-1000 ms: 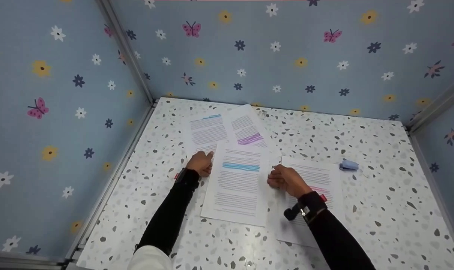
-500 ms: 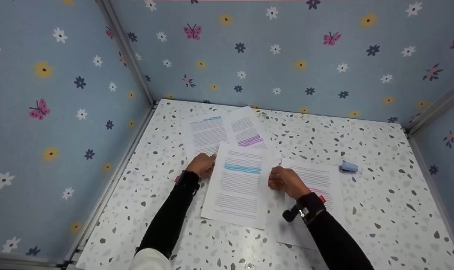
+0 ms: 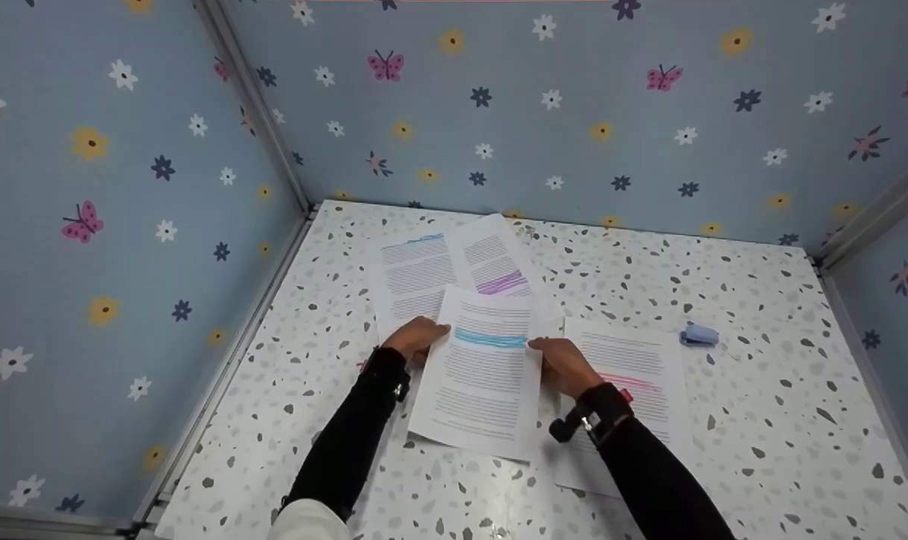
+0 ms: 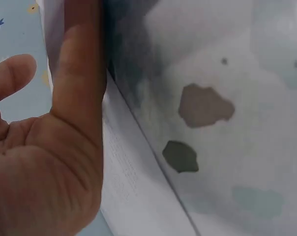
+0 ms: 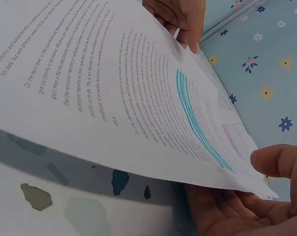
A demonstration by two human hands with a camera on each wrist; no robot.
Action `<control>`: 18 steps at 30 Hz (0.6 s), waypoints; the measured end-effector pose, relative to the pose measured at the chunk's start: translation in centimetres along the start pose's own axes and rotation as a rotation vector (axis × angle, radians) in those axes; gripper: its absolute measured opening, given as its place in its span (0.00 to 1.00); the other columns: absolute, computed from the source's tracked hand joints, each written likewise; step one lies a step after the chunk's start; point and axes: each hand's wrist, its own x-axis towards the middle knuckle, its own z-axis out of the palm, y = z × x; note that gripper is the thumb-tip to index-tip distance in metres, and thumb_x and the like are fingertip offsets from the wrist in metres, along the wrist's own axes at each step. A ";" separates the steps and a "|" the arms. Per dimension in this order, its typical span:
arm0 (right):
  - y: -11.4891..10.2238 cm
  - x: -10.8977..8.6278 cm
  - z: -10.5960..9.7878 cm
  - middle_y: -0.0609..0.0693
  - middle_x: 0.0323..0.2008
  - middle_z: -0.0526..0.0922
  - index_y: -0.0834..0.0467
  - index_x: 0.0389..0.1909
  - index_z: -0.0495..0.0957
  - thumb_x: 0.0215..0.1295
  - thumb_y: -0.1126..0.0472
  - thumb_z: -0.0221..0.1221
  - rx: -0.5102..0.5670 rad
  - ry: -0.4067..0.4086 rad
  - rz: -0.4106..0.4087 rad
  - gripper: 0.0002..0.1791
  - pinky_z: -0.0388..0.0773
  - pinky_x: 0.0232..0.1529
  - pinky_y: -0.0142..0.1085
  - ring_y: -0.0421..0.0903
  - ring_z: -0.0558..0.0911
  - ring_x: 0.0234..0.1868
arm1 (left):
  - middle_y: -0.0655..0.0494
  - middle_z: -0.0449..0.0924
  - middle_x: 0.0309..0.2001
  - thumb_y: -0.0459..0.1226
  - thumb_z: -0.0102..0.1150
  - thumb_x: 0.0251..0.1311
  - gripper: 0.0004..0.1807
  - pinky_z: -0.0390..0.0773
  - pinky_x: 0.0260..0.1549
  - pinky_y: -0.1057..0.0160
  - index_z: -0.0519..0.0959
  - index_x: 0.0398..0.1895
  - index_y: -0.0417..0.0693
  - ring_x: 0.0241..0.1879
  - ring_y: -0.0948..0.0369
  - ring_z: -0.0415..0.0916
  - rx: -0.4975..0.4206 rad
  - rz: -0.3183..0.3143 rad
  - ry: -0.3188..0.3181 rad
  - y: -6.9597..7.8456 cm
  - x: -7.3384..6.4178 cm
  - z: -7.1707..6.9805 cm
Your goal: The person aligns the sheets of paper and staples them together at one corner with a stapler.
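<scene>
A printed sheet of paper (image 3: 480, 397) with a blue highlighted band is raised off the table, its near edge standing over a shadow. My left hand (image 3: 418, 336) pinches its left edge, thumb on top. At the right edge my right hand (image 3: 566, 364) grips it, with fingers (image 5: 227, 211) beneath and the thumb above. In the right wrist view the sheet (image 5: 89, 123) bows between both hands, and the left hand (image 5: 180, 19) shows at the far side. The left wrist view has the left palm (image 4: 45, 172) close beside the paper's underside.
Behind lie a sheet with a blue mark (image 3: 416, 262) and one with purple lines (image 3: 491, 255), partly overlapped. A pink-marked sheet (image 3: 626, 349) lies under the right forearm. A small blue stapler (image 3: 699, 335) sits to its right. Patterned walls (image 3: 544, 112) enclose the speckled table (image 3: 762, 360).
Both hands have come inward onto the sheet's side edges. The blue-banded sheet has risen from the table and shifted slightly right. The other sheets and the stapler stay put.
</scene>
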 end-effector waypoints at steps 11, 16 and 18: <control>0.8 0.6 1.1 0.60 0.47 0.85 0.68 0.60 0.75 0.70 0.62 0.60 -0.102 0.062 -0.084 0.21 0.81 0.45 0.40 0.50 0.85 0.42 | 0.30 0.80 0.54 0.33 0.51 0.76 0.20 0.84 0.45 0.52 0.73 0.63 0.26 0.50 0.44 0.83 -0.244 0.154 -0.182 -0.9 -0.7 1.2; 1.0 0.7 1.0 0.61 0.46 0.85 0.69 0.62 0.73 0.70 0.61 0.61 -0.132 0.070 -0.083 0.23 0.81 0.45 0.41 0.51 0.86 0.41 | 0.32 0.81 0.54 0.31 0.50 0.76 0.18 0.84 0.45 0.55 0.73 0.63 0.27 0.50 0.46 0.84 -0.257 0.131 -0.184 -1.1 -0.4 1.4; 1.1 0.7 1.0 0.61 0.46 0.84 0.70 0.62 0.72 0.70 0.61 0.61 -0.152 0.076 -0.081 0.24 0.81 0.46 0.40 0.50 0.85 0.41 | 0.32 0.81 0.54 0.30 0.50 0.76 0.18 0.85 0.45 0.55 0.74 0.62 0.28 0.49 0.46 0.84 -0.249 0.119 -0.176 -1.1 -0.3 1.4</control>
